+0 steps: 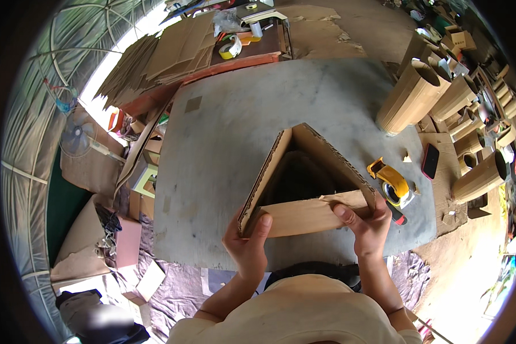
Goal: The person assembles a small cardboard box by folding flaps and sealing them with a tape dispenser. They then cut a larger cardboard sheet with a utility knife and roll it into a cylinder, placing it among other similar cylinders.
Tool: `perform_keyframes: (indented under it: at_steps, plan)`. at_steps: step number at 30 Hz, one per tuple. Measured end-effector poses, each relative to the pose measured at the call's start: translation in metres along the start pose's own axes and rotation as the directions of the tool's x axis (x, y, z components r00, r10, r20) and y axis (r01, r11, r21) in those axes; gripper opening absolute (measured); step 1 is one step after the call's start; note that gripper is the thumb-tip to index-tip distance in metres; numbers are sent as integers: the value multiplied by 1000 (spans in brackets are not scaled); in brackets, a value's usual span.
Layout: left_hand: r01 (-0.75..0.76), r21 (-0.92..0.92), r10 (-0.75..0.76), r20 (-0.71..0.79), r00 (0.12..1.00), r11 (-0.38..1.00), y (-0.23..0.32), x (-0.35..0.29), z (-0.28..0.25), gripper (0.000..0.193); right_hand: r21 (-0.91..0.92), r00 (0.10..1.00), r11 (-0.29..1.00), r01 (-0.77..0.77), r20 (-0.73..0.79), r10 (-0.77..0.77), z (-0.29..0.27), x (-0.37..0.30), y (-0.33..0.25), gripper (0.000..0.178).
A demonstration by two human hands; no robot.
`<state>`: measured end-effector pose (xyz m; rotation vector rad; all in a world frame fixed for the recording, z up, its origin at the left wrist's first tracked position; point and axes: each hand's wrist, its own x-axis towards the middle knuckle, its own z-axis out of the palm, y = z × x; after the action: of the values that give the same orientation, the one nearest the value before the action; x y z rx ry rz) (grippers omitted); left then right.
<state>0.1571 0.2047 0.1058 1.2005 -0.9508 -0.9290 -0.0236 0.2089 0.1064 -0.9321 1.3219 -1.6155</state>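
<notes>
Between my hands is a triangular cardboard frame, made of folded strips with an open, dark middle. Its long flat side faces me and one corner points away over the grey table. My left hand grips the left corner, thumb on the near wall. At the right corner my right hand holds on the same way, thumb pressed on the near wall's top edge. Fingers of both hands are partly hidden behind the cardboard. Just right of the frame lies a yellow tape dispenser, with a red-and-black handled tool beside it.
Tall cardboard tubes stand at the table's right edge, near a dark phone. Flat cardboard sheets are stacked on a far-left table, with a tape roll close by. A fan stands at left.
</notes>
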Motion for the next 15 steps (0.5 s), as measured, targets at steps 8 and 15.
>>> perform_keyframes:
  at_steps: [8, 15]
  plan:
    - [2, 39, -2, 21, 1000, 999, 0, 0, 2, 36, -15, 995, 998, -58, -86, 57, 6, 2, -5, 40]
    - [-30, 103, 29, 12, 1000, 994, -2, 0, 3, 35, 48, 997, 996, -72, 13, 72, -2, 5, -7, 28]
